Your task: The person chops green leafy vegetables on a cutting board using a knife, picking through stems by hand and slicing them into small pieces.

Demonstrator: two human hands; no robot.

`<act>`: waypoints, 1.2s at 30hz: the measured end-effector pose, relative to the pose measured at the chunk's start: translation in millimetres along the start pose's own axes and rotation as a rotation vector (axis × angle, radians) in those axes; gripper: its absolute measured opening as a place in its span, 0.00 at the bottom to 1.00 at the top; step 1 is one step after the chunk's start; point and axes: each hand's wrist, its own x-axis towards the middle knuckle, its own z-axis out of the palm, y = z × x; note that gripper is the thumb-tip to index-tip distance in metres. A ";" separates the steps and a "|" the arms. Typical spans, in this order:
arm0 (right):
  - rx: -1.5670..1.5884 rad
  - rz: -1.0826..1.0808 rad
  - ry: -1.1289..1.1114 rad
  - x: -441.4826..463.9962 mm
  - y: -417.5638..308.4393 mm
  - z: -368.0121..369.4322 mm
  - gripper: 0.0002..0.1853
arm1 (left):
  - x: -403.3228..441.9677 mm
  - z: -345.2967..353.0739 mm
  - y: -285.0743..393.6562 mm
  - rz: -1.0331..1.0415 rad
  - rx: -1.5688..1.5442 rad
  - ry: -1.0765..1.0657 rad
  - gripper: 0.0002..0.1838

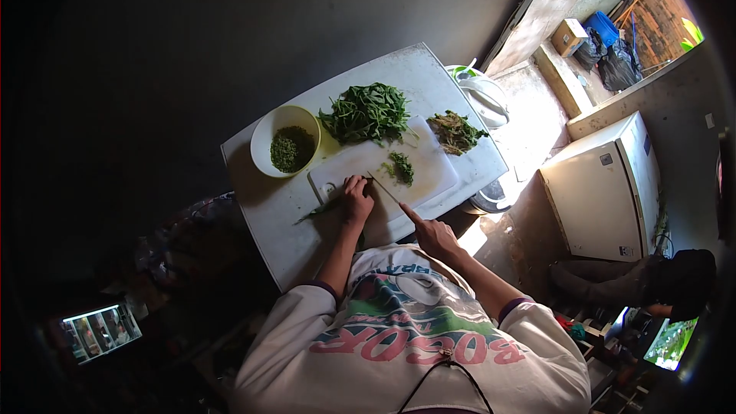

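Observation:
My right hand (pixel 435 236) holds a knife (pixel 385 188), its index finger stretched along the back and the blade pointing to the upper left. Beside the blade tip, my left hand (pixel 358 198) presses a small bunch of green leaves (pixel 318 211) on the white cutting board (pixel 433 172). Chopped greens (pixel 399 169) lie on the board, right of the blade. Behind the board is a large pile of leafy greens (pixel 368 111). A pale bowl (pixel 263 142) at the left holds finely cut greens (pixel 291 149). Wilted, brownish leaves (pixel 455 133) lie at the board's right.
The white table (pixel 268 238) stands by a dark wall. Beyond its right edge are a white lidded container (pixel 487 101) and a white fridge (pixel 594 192). A person in dark clothes (pixel 644 282) is at the lower right. Black bags (pixel 619 69) lie near the opening.

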 end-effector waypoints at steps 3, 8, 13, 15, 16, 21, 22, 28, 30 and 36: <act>0.091 -0.013 0.045 19.2 17.6 34.3 0.45 | -1.8 5.9 -3.7 -0.012 -0.008 0.025 0.13; 0.116 -0.096 0.163 59.3 6.9 44.1 0.43 | -3.2 1.2 0.0 -0.007 -0.012 0.012 0.14; 0.123 -0.091 0.151 58.8 6.3 39.0 0.43 | 1.8 -8.6 8.0 -0.013 -0.005 -0.016 0.11; 0.133 -0.113 0.160 49.1 11.8 36.5 0.42 | 0.5 -6.4 5.6 0.017 0.021 -0.003 0.10; 0.133 -0.082 0.114 41.1 12.1 31.4 0.43 | -1.0 -5.1 4.1 0.011 0.020 -0.003 0.10; 0.171 -0.082 0.155 20.6 21.5 29.2 0.41 | -0.7 -5.8 5.0 0.029 -0.018 0.025 0.10; 0.137 -0.056 0.152 18.8 21.7 27.8 0.42 | -0.4 -6.3 6.6 0.028 -0.020 0.020 0.10; 0.065 -0.079 0.124 3.3 5.1 7.7 0.45 | -0.4 -7.8 6.7 -0.009 0.023 -0.016 0.12; 0.042 -0.110 0.124 0.6 2.5 6.7 0.45 | -0.5 -8.1 6.5 -0.053 0.032 -0.052 0.14; -0.033 -0.086 0.040 -6.0 -0.1 -0.9 0.46 | -2.9 -5.7 1.5 -0.062 -0.005 -0.060 0.16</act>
